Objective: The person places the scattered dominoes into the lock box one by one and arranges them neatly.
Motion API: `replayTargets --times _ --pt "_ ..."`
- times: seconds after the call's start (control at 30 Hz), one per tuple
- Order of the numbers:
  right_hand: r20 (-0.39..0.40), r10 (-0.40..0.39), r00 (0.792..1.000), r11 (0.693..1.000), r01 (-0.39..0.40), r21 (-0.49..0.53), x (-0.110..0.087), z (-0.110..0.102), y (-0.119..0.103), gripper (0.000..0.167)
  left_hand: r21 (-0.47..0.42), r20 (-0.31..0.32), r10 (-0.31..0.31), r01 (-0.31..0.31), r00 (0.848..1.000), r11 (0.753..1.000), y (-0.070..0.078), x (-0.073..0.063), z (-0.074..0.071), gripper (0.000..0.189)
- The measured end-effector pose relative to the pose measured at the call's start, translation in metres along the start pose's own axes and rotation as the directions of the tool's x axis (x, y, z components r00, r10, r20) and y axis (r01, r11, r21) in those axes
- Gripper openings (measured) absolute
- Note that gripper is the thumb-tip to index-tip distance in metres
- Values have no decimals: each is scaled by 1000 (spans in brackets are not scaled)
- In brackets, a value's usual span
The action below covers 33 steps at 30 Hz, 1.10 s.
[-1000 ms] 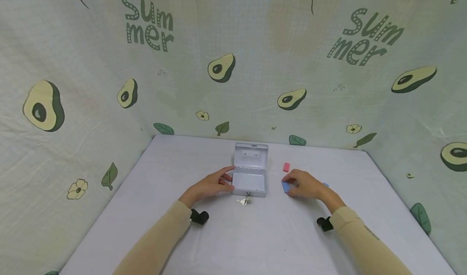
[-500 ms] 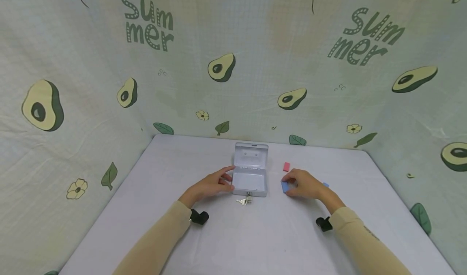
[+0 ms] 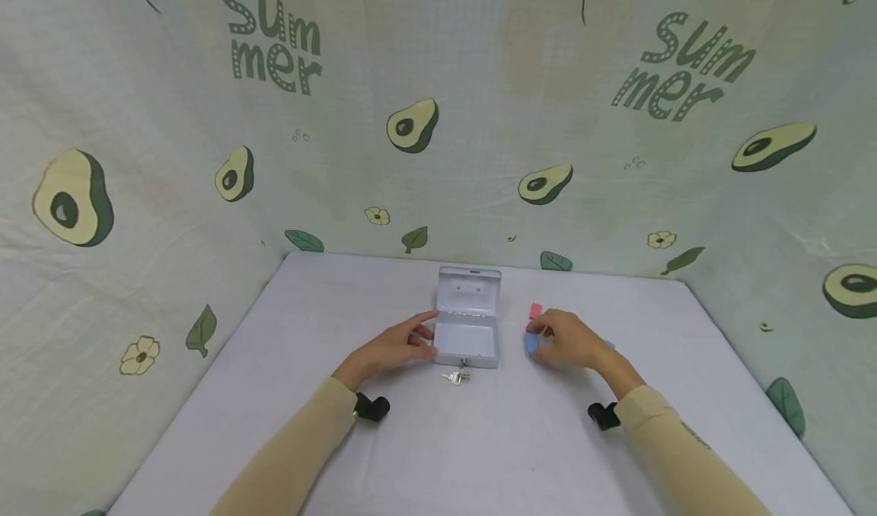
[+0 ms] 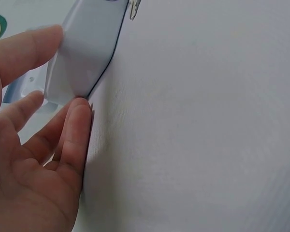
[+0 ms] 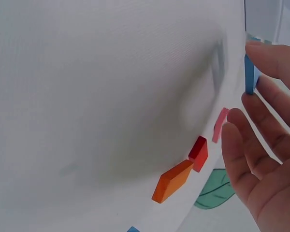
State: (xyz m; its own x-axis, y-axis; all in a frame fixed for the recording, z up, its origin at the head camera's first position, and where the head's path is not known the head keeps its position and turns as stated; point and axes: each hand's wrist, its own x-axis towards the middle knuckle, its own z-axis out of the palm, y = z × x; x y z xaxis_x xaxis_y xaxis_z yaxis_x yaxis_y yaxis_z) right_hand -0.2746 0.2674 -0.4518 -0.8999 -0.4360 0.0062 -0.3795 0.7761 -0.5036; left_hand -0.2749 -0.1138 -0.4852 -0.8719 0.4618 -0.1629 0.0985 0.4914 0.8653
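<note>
An open lavender-grey cash box (image 3: 467,341) stands on the table, its hinged lid (image 3: 469,291) tilted up at the back. My left hand (image 3: 390,346) rests against the box's left side, fingers spread; in the left wrist view the thumb touches the side wall (image 4: 82,53) and other fingertips lie at its lower corner. To the right of the box, my right hand (image 3: 570,341) pinches a flat blue block (image 5: 250,72) between thumb and fingertips. Its shadow falls on the tabletop apart from it. Keys (image 3: 455,377) hang at the lock on the box front.
A pink block (image 3: 535,310) lies just beyond my right hand. The right wrist view also shows a red block (image 5: 199,153), an orange block (image 5: 173,181) and the corner of another blue block (image 5: 132,229). Printed cloth walls (image 3: 479,120) border the table.
My right hand has shifted slightly up and left, and the blue block has risen and tilted with it. The left hand and the box stay as they were.
</note>
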Motion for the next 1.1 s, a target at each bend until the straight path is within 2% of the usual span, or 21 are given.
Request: replayTargets --times 0.13,0.27,0.47,1.1 --pt "-24 -1 1000 1000 1 3 2 -3 -7 38 -19 8 22 -22 1000 1000 0 0 -1 80" --pt "-60 -23 998 1000 23 4 5 -5 -13 37 -24 11 25 -25 1000 999 1 -1 -2 81" --pt "-93 -11 996 1000 12 4 8 -6 -27 37 -21 13 17 -16 1000 1000 1 0 -2 81" --pt "-105 -112 988 993 115 21 28 3 -65 38 -6 19 10 -10 1000 1000 0 1 -2 82"
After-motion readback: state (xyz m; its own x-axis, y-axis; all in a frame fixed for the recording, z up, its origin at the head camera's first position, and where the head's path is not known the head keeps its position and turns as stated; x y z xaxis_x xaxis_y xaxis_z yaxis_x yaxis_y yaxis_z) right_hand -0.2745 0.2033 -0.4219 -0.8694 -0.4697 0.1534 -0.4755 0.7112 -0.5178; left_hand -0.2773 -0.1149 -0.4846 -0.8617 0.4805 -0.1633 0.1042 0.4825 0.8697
